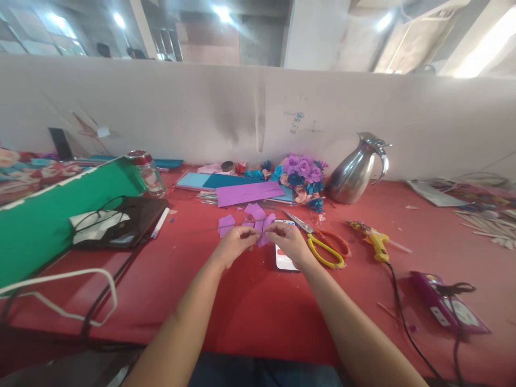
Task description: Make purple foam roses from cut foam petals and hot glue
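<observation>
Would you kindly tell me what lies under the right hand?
A phone lies flat under the right hand, which pinches purple paper; its lower end shows, the upper is covered.

Paper pieces (258, 215) at the right grip (288, 242) are purple, the bench (250, 306) red. Scissors (322, 250) right of it have yellow and orange handles.

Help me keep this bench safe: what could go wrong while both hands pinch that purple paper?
The scissors lie right beside the right hand, which shares the purple paper piece with the left hand; a sideways reach might meet the blades. The glue gun lies on the table, its cord trailing toward the person; a snag could drag it. The phone under the right wrist could get knocked or glued.
</observation>
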`<action>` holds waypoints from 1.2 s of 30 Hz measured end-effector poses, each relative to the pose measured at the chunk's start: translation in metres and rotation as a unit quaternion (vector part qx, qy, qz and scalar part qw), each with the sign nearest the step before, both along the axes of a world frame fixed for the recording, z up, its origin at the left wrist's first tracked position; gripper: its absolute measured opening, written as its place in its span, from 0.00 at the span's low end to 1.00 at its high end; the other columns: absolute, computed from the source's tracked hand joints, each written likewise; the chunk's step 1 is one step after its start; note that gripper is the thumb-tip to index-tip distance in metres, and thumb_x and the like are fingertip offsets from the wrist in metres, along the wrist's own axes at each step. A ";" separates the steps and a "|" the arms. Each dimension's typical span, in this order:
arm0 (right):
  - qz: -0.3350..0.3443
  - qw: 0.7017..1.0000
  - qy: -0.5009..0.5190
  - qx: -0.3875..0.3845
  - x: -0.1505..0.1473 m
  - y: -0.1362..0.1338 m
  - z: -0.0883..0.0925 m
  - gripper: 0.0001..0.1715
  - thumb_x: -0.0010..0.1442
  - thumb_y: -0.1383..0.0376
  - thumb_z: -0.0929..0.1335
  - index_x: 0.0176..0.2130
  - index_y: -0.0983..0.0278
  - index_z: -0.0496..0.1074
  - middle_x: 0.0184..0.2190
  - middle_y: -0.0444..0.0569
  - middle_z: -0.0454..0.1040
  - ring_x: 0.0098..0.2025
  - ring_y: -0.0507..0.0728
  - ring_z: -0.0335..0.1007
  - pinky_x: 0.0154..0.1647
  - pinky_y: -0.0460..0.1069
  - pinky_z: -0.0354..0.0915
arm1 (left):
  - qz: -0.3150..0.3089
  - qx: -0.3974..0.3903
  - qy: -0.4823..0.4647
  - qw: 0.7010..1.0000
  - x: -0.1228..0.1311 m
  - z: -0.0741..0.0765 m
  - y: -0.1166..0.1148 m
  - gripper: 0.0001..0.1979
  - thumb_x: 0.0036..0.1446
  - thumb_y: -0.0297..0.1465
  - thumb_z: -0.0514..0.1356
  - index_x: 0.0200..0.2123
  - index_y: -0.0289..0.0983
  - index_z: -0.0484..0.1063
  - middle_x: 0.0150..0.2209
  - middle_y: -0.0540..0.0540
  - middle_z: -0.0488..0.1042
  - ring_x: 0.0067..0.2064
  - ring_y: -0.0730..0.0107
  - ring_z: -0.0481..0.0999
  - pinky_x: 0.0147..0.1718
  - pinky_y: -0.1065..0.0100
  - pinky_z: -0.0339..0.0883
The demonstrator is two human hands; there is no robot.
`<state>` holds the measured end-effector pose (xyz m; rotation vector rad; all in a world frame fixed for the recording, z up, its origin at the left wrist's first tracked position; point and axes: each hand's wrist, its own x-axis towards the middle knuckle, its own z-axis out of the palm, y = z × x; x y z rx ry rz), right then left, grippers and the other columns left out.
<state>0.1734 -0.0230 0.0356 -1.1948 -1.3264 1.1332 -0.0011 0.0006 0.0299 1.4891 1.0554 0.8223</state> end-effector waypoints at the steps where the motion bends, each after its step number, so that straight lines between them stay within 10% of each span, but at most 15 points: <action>1: 0.000 1.000 0.008 -0.002 -0.001 0.000 0.000 0.09 0.45 0.62 0.68 0.29 0.64 0.75 0.25 0.43 0.72 0.28 0.52 0.64 0.31 0.47 0.60 | 0.006 0.002 0.002 1.000 0.000 0.001 0.000 0.15 0.49 0.42 0.64 0.31 0.35 0.76 0.24 0.51 0.69 0.26 0.74 0.65 0.31 0.69 0.58; 36: 0.004 0.998 -0.064 -0.002 -0.001 -0.001 -0.005 0.12 0.48 0.61 0.66 0.32 0.63 0.75 0.26 0.44 0.74 0.29 0.52 0.67 0.32 0.47 0.61 | 0.022 -0.050 -0.036 0.998 0.001 0.011 -0.003 0.11 0.40 0.37 0.68 0.25 0.34 0.76 0.25 0.48 0.71 0.27 0.72 0.66 0.32 0.67 0.60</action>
